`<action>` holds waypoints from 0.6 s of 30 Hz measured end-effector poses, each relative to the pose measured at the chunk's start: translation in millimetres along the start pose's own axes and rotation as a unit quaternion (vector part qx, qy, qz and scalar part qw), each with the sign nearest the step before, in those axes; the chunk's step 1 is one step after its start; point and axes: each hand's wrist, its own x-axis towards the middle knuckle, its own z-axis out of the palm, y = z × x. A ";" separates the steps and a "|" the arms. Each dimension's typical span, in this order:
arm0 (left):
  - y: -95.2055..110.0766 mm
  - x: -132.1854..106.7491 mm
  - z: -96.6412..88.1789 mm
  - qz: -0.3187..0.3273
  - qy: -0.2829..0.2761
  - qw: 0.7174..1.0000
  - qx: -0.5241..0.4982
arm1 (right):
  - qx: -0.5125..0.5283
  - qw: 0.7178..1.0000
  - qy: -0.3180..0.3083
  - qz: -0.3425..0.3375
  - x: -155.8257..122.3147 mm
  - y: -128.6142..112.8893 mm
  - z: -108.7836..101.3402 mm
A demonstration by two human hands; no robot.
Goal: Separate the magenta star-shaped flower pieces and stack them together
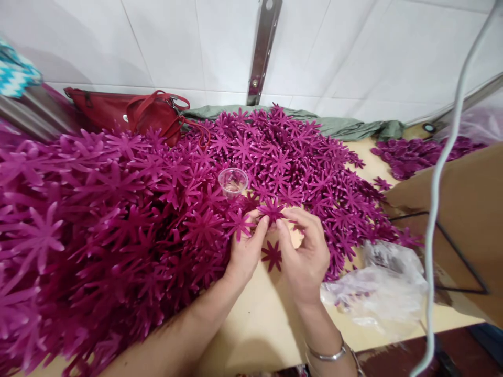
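Both hands meet over the pale table (259, 314), pinching one magenta flower-shaped cutout (271, 209) between thumbs and fingers. My left hand (245, 248) grips its left side, my right hand (304, 248) its right. A single flower cutout (272, 255) lies flat on the table between my palms. A huge heap of the same magenta flowers (118, 209) covers the table to the left and behind. A small clear plastic cup (233, 181) sits in the heap just beyond my fingers.
A crumpled clear plastic bag (377, 285) lies right of my right hand. A cardboard box (459, 209) stands at the right edge, with a grey cable (436, 199) hanging before it. A red handbag (133, 112) and green cloth (334, 125) rest against the white tiled wall.
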 end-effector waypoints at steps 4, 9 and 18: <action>5.3 3.3 0.5 -0.015 -0.018 0.999 -0.049 | -0.098 0.994 -0.004 0.055 7.7 15.6 -4.0; 7.5 -4.6 5.0 -0.031 -0.045 0.994 -0.099 | -0.032 0.997 0.002 0.071 9.4 15.1 -7.0; 13.3 -17.1 15.9 -0.149 -0.030 0.970 -0.188 | 0.278 0.913 0.120 0.274 18.8 34.7 -11.9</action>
